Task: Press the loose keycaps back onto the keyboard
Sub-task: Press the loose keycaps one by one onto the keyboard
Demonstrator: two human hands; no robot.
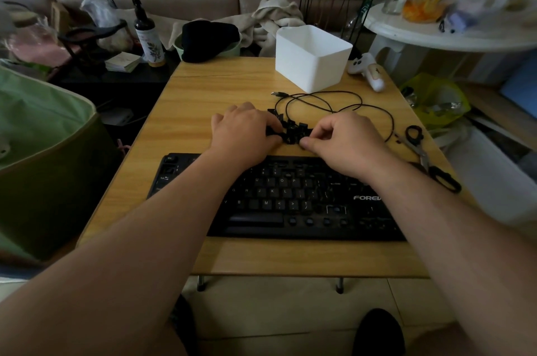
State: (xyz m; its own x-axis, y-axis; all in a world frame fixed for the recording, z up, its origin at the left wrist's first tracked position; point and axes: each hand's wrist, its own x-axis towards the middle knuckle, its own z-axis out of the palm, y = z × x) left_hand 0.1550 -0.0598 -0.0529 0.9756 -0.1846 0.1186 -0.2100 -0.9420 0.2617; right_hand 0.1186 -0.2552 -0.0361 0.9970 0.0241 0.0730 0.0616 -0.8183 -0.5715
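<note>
Black keycaps [293,130] near the tabletop's far edge are pinched by the left hand [247,129] and right hand [345,138]; crowded neighbours could be scattered.

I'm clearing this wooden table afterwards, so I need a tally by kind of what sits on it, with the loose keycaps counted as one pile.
Keyboard: 1
Pile of loose keycaps (too bunched to count singly): 1
Cable: 1
Scissors: 1
White bin: 1
White controller: 1
Total: 6
</note>
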